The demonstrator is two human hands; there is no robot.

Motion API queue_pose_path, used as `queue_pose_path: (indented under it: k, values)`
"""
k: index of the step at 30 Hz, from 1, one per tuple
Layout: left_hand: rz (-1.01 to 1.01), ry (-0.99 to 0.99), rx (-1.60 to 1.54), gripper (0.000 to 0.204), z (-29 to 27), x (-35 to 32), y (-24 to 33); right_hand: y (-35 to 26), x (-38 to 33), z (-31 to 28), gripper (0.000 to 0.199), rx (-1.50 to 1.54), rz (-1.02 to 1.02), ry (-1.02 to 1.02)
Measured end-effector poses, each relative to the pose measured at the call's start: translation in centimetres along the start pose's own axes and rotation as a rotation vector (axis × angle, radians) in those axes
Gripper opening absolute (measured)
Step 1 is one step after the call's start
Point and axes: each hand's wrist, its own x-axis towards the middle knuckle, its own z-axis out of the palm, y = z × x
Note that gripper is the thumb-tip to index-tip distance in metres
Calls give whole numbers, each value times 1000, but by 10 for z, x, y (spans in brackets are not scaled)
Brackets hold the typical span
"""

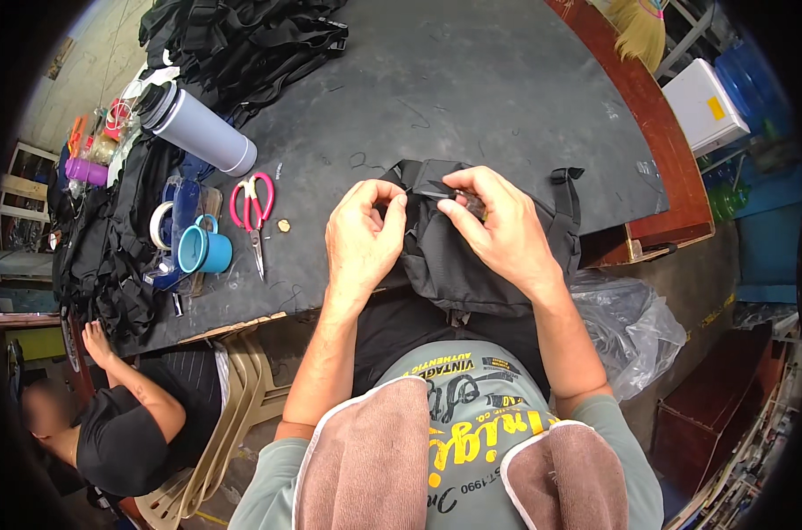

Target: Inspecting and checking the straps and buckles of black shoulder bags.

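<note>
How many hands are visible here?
3: the wearer's left hand and right hand at the black bag, and a co-worker's hand at lower left; another may be hidden.

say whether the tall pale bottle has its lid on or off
On: a black lid caps the upper end of the pale bottle. Whether any spout is open, I cannot tell.

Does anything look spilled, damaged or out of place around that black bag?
Nothing looks spilled. The table's front edge looks chipped, with pale wood showing, left of the black bag. Loose threads litter the top. A small tan lump sits beside the red-handled scissors; I can't tell what it is.
</note>
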Motion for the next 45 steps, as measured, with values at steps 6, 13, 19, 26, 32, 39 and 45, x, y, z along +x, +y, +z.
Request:
queue_pose_path:
  k: [6,13,19,26,32,39,45]
  values:
    - [26,-1,-70,11,9,-3,-1,9,10,16,22,-144,-69,-27]
    - [51,-39,-97,10,12,-6,-2,16,8,22,20,-56,-12,8]
    - [88,-30,-107,10,13,-5,-3,22,6,28,18,-136,-136,73]
    - [84,-24,-84,10,13,-6,-1,30,2,35,16,-169,-198,107]
    - [73,-12,-85,10,14,-5,-2,32,3,40,17,-104,-212,163]
    - [80,-13,-62,11,13,-4,-4,35,4,42,18,-127,-246,164]
    - [89,66,-97,9,11,4,-5,38,2,44,16,23,-149,185]
